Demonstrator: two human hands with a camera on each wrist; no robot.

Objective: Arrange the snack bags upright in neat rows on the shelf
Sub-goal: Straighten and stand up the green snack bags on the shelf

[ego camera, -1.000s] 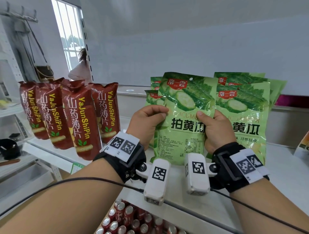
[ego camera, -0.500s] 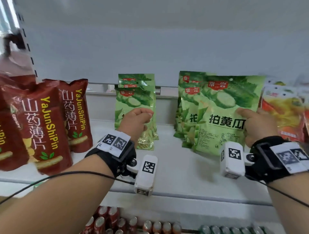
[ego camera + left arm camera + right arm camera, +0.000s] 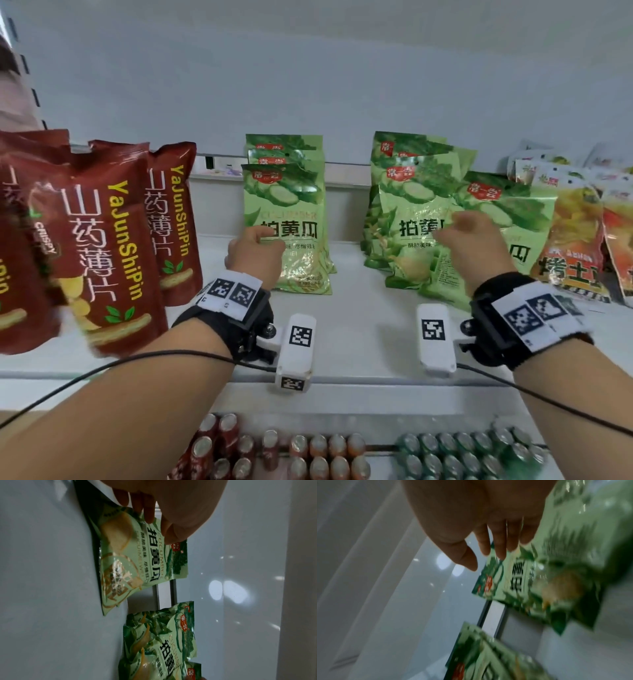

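Note:
Green cucumber-crisp bags stand on the white shelf [image 3: 359, 308] in two groups. The left row [image 3: 284, 205] is upright, one bag behind another. My left hand [image 3: 260, 250] is at the front bag's lower left, its relaxed fingers [image 3: 147, 513] touching the bag's [image 3: 130, 563] face. The right group [image 3: 411, 192] is looser, and one bag [image 3: 507, 212] leans at its right front. My right hand [image 3: 459, 233] hovers before this group holding nothing, with fingers [image 3: 500, 547] spread loosely near a blurred bag [image 3: 556, 581].
Tall red-brown yam-crisp bags [image 3: 109, 246] crowd the shelf's left end. Orange and yellow snack bags [image 3: 575, 240] lie slumped at the far right. Red cans [image 3: 308, 452] and green cans [image 3: 462, 452] fill the level below. Bare shelf lies between the two green groups.
My right hand let go of the green bag it held; that bag now leans at the right group's front. The left hand moved up to the left row's front bag.

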